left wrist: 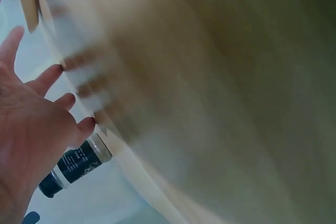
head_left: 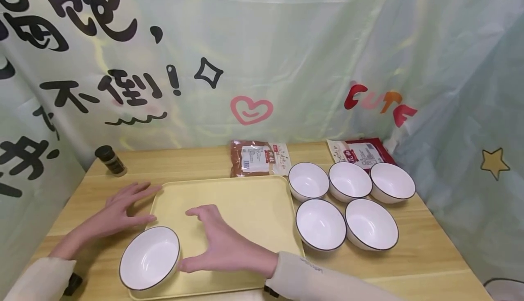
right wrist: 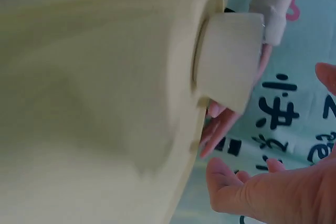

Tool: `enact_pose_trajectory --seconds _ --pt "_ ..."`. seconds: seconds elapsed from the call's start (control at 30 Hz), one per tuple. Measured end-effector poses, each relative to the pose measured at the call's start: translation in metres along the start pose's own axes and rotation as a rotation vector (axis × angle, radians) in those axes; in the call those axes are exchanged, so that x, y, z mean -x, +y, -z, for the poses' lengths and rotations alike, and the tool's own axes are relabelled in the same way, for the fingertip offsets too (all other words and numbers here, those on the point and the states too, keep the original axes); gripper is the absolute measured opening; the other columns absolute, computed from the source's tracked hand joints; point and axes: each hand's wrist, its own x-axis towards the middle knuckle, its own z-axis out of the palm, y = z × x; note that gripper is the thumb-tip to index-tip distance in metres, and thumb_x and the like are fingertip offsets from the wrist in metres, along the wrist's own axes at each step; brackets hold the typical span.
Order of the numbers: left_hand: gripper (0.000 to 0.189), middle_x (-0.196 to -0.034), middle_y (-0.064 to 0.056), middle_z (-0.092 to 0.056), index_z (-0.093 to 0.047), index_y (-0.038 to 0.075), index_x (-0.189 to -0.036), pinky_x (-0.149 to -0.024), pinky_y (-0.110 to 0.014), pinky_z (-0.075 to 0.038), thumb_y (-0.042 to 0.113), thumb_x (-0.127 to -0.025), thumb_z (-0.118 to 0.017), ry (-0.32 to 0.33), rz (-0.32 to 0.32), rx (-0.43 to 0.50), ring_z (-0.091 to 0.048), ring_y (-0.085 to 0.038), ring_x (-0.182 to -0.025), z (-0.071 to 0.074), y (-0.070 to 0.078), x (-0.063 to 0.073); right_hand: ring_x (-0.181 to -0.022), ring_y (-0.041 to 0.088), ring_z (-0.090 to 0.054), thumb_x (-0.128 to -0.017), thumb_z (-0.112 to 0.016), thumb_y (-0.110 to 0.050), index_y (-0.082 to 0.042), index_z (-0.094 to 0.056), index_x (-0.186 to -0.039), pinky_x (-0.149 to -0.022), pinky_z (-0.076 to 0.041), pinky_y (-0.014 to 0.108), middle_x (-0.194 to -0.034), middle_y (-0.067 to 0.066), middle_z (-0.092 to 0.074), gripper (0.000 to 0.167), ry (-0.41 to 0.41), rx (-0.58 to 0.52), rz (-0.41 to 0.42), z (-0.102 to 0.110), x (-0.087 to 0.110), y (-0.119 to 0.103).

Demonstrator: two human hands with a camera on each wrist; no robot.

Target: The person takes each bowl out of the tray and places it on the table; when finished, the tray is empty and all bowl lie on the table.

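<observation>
A white bowl with a dark rim stands at the near left corner of the pale yellow tray. My left hand is just behind and left of it, fingers spread and reaching to the tray's left edge. Over the tray is my right hand, its thumb tip right by the bowl's right side and its fingers apart. Neither hand grips anything. In the right wrist view the same bowl shows from its side, with the left hand partly hidden behind it.
Several matching bowls stand in two rows right of the tray on the wooden table. Behind lie a brown packet and a red packet. A black-capped jar is at the back left. Printed cloth hangs behind.
</observation>
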Motion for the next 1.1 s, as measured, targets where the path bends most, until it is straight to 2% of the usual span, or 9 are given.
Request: enact_pose_trajectory --seconds 0.2,0.4,0.53,0.67,0.8,0.93,1.1 --pt "0.085 -0.171 -0.029 -0.032 -0.052 0.034 -0.164 -0.105 -0.089 -0.013 0.05 -0.09 -0.089 -0.003 -0.026 -0.027 -0.021 -0.063 -0.153 0.0 -0.001 -0.003 -0.136 0.007 -0.045 -0.077 -0.1 -0.043 -0.024 -0.032 -0.168 -0.104 -0.049 0.033 -0.157 -0.006 -0.034 0.114 -0.048 0.051 -0.007 -0.021 -0.017 -0.003" --pt "0.088 -0.172 -0.03 -0.028 -0.046 0.033 -0.168 -0.105 -0.09 -0.011 0.045 -0.092 -0.088 -0.006 -0.04 -0.041 -0.019 -0.065 -0.153 -0.002 0.0 -0.003 -0.129 0.004 -0.047 -0.074 -0.102 -0.04 -0.022 -0.026 -0.17 -0.097 -0.05 0.027 -0.156 -0.003 -0.036 0.123 -0.094 0.13 0.018 -0.038 -0.028 -0.007" --pt "0.089 -0.173 -0.03 -0.026 -0.042 0.035 -0.17 -0.106 -0.091 -0.01 0.045 -0.093 -0.087 -0.018 -0.027 -0.037 -0.017 -0.066 -0.153 -0.001 0.002 -0.002 -0.117 0.001 -0.051 -0.072 -0.103 -0.035 -0.025 -0.028 -0.167 -0.09 -0.05 0.024 -0.148 -0.006 -0.04 0.122 -0.104 0.093 -0.019 -0.046 -0.033 -0.008" --pt "0.088 -0.173 -0.03 -0.025 -0.042 0.034 -0.17 -0.106 -0.091 -0.009 0.045 -0.094 -0.086 -0.019 -0.023 -0.042 -0.016 -0.066 -0.153 0.0 0.001 0.0 -0.114 0.0 -0.052 -0.071 -0.103 -0.032 -0.027 -0.029 -0.167 -0.087 -0.051 0.023 -0.147 -0.008 -0.041 0.121 -0.107 0.06 -0.027 -0.051 -0.038 -0.008" --pt "0.088 -0.174 -0.03 -0.025 -0.042 0.033 -0.17 -0.105 -0.091 -0.01 0.047 -0.095 -0.085 -0.021 -0.019 -0.043 -0.016 -0.067 -0.153 -0.001 0.0 0.0 -0.118 -0.001 -0.051 -0.071 -0.103 -0.036 -0.024 -0.029 -0.168 -0.088 -0.049 0.02 -0.148 -0.009 -0.043 0.122 -0.087 0.16 0.0 -0.056 -0.042 -0.008" --pt "0.087 -0.174 -0.03 -0.024 -0.043 0.032 -0.17 -0.104 -0.091 -0.01 0.047 -0.095 -0.085 -0.02 -0.011 -0.028 -0.015 -0.067 -0.154 -0.001 -0.001 0.001 -0.116 -0.001 -0.051 -0.068 -0.104 -0.041 -0.027 -0.029 -0.168 -0.085 -0.049 0.022 -0.144 -0.012 -0.045 0.126 -0.052 0.274 0.003 -0.063 -0.044 -0.009" --pt "0.089 -0.174 -0.03 -0.024 -0.041 0.032 -0.171 -0.103 -0.092 -0.01 0.044 -0.095 -0.085 -0.013 -0.021 -0.023 -0.015 -0.067 -0.153 -0.003 -0.002 0.003 -0.113 -0.001 -0.05 -0.065 -0.105 -0.045 -0.029 -0.031 -0.167 -0.083 -0.048 0.024 -0.14 -0.014 -0.046 0.127 -0.032 0.331 -0.02 -0.069 -0.045 -0.011"
